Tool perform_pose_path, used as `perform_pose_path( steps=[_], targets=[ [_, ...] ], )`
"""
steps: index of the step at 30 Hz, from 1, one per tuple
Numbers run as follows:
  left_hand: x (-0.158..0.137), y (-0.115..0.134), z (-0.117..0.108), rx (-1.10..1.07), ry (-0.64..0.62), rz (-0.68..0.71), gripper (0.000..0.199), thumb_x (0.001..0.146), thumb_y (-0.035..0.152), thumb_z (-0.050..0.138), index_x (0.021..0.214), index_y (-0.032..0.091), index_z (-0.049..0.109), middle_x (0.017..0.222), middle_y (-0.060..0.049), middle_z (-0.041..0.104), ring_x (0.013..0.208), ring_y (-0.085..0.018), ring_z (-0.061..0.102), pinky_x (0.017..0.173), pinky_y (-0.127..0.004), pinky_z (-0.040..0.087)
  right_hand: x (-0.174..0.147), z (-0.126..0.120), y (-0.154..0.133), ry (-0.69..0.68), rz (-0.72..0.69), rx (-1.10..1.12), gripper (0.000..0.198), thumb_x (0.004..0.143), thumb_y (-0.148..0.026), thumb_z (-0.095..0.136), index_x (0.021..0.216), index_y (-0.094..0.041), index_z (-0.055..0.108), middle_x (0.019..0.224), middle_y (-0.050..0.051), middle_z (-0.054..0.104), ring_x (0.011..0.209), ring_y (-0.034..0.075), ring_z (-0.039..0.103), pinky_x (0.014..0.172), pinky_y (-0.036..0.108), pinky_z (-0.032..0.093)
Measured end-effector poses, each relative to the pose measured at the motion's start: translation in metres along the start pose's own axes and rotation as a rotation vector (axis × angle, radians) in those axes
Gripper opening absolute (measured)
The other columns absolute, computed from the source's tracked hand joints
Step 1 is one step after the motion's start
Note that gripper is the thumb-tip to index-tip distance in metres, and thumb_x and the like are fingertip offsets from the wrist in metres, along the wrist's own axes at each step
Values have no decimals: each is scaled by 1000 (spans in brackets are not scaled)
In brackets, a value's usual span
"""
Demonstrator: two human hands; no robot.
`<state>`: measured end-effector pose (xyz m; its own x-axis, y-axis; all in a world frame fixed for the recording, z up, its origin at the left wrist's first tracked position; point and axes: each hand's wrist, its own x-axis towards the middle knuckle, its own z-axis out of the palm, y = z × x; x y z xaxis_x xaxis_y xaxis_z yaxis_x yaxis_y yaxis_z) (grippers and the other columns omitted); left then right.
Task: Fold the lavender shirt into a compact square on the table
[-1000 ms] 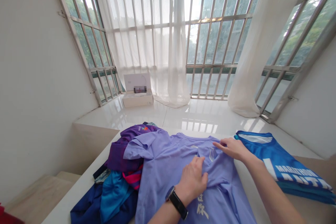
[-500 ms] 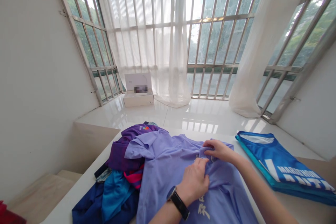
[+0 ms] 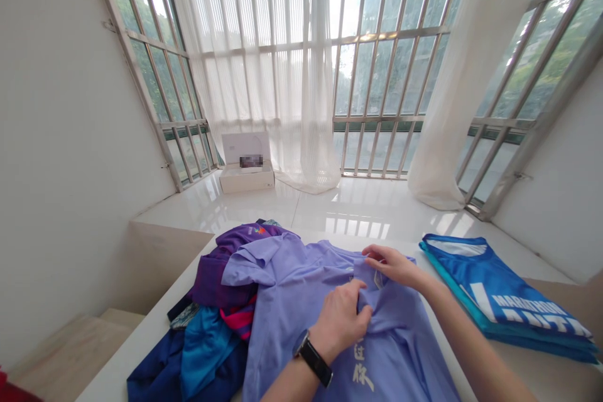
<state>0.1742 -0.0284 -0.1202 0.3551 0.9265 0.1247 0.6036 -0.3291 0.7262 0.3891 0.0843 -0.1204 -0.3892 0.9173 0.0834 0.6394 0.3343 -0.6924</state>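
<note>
A lavender T-shirt [image 3: 292, 308] with white characters down its front lies spread before me. My left hand [image 3: 343, 314], wearing a black-banded watch [image 3: 313, 358], is closed on the fabric at the middle of the chest, its fingertips partly hidden. My right hand [image 3: 391, 264] pinches the cloth near the neckline, on the right side, with thumb and fingers curled. Between the two hands the fabric is pulled into a fold, and a small pale logo shows beside it. The left sleeve of the shirt overlaps a heap of crumpled clothes [image 3: 211, 339].
A stack of folded shirts [image 3: 509, 295], blue on top and teal below, lies to the right. Farther back, an opened white box [image 3: 247, 179] stands on the glossy ledge [image 3: 301, 204]. Sheer curtains [image 3: 306, 107] hang before barred windows.
My left hand has shifted slightly left, drawing the cloth with it. The logo and more of the printed characters now show. My right hand stays near the neckline, its fingers a little straighter.
</note>
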Motion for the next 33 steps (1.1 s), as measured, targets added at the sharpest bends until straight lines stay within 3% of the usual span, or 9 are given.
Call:
perform_pose_path(
  steps=[5, 11, 15, 22, 29, 33],
  targets=[
    [10, -2, -17, 235, 150, 54, 37, 94, 23, 44, 127, 18, 58, 120, -9, 64, 110, -25, 57, 100, -34, 44, -4, -22, 12, 70, 27, -115, 35, 85, -45, 48, 98, -20, 69, 86, 7, 74, 82, 24, 67, 78, 37, 52],
    [53, -10, -34, 583, -6, -42, 34, 91, 12, 42, 119, 13, 62, 116, -14, 64, 108, -28, 57, 95, -38, 46, -5, -13, 18, 51, 21, -218, 27, 82, -31, 46, 85, -23, 72, 87, 6, 75, 84, 23, 68, 81, 35, 51],
    [76, -22, -32, 614, -29, -38, 29, 92, 23, 48, 113, 12, 65, 117, -17, 63, 111, -33, 55, 94, -45, 46, -2, -4, 19, 53, 20, -282, 29, 83, -29, 47, 87, -22, 74, 97, 9, 75, 91, 25, 68, 87, 37, 51],
    [100, -33, -29, 608, -10, -28, 47, 93, 45, 48, 125, 14, 62, 127, -18, 60, 120, -35, 52, 100, -49, 44, 1, -3, 23, 63, 4, -338, 41, 94, -39, 38, 106, -20, 72, 111, 12, 72, 104, 24, 68, 96, 36, 50],
    [94, -56, -6, 574, 20, -10, 66, 97, 61, 32, 150, 24, 41, 159, -11, 34, 148, -34, 23, 120, -57, 15, 1, 11, 37, 86, 39, -446, 49, 96, -44, 38, 126, -16, 66, 137, 15, 62, 128, 28, 56, 111, 41, 41],
    [86, -65, -2, 572, 31, 3, 69, 97, 63, 25, 152, 24, 39, 161, -10, 31, 150, -33, 20, 121, -56, 13, -4, 24, 42, 94, 86, -519, 58, 96, -46, 40, 141, -14, 54, 153, 15, 47, 142, 32, 41, 118, 48, 32]
  ],
)
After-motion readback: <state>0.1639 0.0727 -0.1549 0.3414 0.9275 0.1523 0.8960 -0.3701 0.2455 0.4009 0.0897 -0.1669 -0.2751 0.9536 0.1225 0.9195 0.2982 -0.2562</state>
